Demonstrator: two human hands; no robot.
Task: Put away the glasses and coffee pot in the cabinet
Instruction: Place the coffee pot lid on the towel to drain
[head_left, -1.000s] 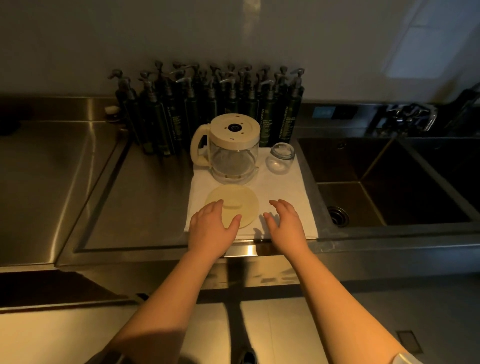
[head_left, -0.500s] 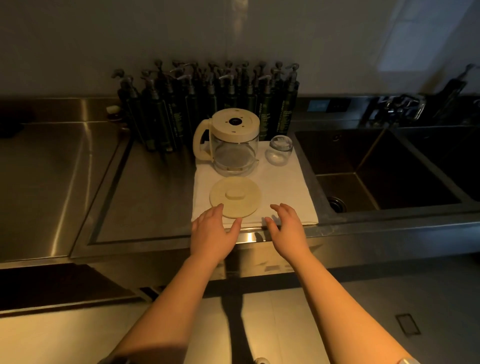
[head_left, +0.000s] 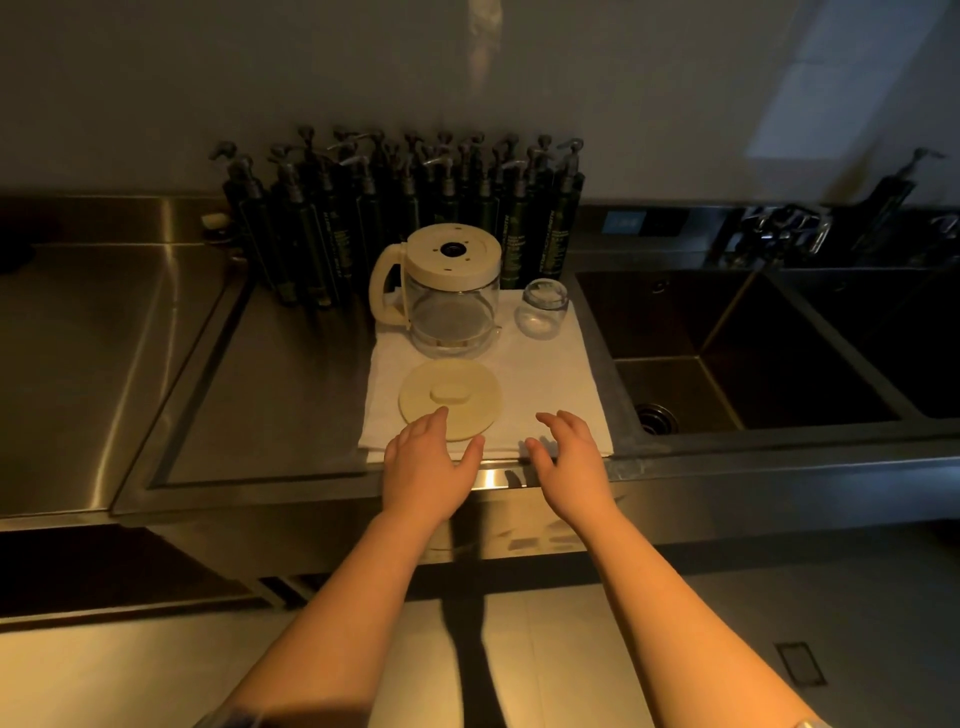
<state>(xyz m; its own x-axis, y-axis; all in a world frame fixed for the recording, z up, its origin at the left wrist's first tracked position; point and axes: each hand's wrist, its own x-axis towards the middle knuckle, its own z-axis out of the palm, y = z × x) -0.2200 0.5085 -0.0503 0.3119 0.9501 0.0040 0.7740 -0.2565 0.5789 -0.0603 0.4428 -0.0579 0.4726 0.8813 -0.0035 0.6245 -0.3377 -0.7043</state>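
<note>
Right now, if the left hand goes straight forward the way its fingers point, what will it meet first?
Most likely the round cream lid lying flat on the white cloth. The left hand is open, its fingertips already over the lid's near edge; whether they touch is unclear. Beyond the lid stands the coffee pot.

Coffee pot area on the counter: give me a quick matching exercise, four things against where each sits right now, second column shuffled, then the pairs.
Things:
1. coffee pot
2. glass
3. round lid
4. pump bottles

Places:
A. flat on the near part of the white cloth, at the left hand fingertips
B. lined up against the wall behind the cloth
C. far right corner of the cloth, next to the sink
D. far part of the cloth, handle pointing left

Pairs: 1-D, 2-C, 3-A, 4-B
</note>
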